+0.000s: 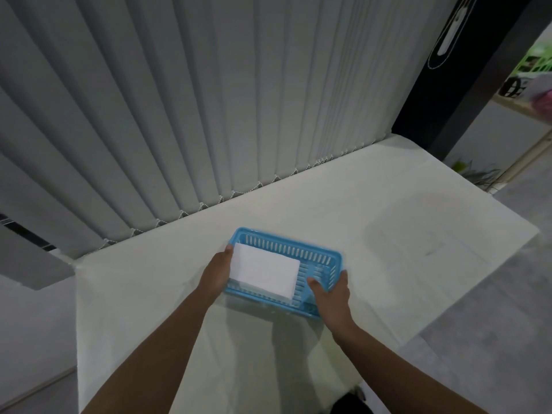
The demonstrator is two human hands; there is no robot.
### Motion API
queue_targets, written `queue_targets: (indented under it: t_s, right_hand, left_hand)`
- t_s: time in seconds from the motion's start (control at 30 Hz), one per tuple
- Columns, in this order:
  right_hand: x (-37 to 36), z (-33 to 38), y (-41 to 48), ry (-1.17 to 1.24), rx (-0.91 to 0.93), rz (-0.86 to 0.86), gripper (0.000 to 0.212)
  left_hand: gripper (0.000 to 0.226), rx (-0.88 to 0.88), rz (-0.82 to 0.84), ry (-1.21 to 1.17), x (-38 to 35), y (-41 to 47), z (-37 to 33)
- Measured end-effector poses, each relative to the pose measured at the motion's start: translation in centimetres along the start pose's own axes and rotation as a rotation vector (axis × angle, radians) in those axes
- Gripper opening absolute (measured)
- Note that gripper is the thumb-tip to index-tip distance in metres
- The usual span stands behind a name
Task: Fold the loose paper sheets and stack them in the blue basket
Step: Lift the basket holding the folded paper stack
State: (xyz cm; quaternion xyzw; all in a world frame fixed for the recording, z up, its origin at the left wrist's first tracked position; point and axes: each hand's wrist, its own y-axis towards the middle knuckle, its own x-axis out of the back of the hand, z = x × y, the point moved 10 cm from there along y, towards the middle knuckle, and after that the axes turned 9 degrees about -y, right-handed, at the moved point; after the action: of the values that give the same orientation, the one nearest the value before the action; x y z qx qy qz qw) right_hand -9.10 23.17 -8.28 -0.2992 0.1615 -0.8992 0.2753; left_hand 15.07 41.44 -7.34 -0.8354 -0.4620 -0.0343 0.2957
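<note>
Left hand (216, 271) and right hand (331, 294) clasp the blue basket (286, 249) by its ends, folded paper (264, 268) inside, blinds (209, 100) behind table (388, 219).

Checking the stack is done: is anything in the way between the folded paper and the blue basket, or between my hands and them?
Nothing visible is. The folded paper already lies inside the blue basket, toward its left end. The left hand holds that end; the right hand grips the near right corner.

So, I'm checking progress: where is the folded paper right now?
In the head view, the folded paper lies inside the blue basket, toward its left end, beside the left hand.
</note>
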Motion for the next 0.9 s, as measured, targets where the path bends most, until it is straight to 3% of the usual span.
queue_targets:
  t_s: [0.17, 0.37, 0.43, 0.5, 0.63, 0.9]
  right_hand:
    - [1.5, -0.2, 5.0, 0.027, 0.035, 0.050, 0.104]
    - [8.3, 5.5, 12.4, -0.008, 0.161, 0.078, 0.103]
    - [11.4, 7.7, 14.5, -0.017, 0.179, 0.096, 0.086]
    - [14.3, 9.1, 17.5, -0.030, 0.208, 0.104, 0.057]
    - [19.6, 10.6, 24.5, -0.088, 0.247, 0.113, 0.030]
    - [25.3, 17.2, 36.4, -0.221, 0.322, 0.198, 0.038]
  left_hand:
    - [0.050, 0.006, -0.051, -0.116, -2.0, -0.1, -2.2]
    - [0.071, 0.013, -0.119, -0.187, -7.9, 2.5, -6.5]
    - [0.069, 0.030, -0.130, -0.207, -11.0, 3.1, -8.3]
    - [0.062, 0.030, -0.149, -0.209, -14.1, 4.2, -10.2]
    - [0.055, 0.018, -0.155, -0.262, -20.7, 5.8, -14.5]
    - [0.075, 0.043, -0.059, -0.326, -29.8, 9.2, -20.8]
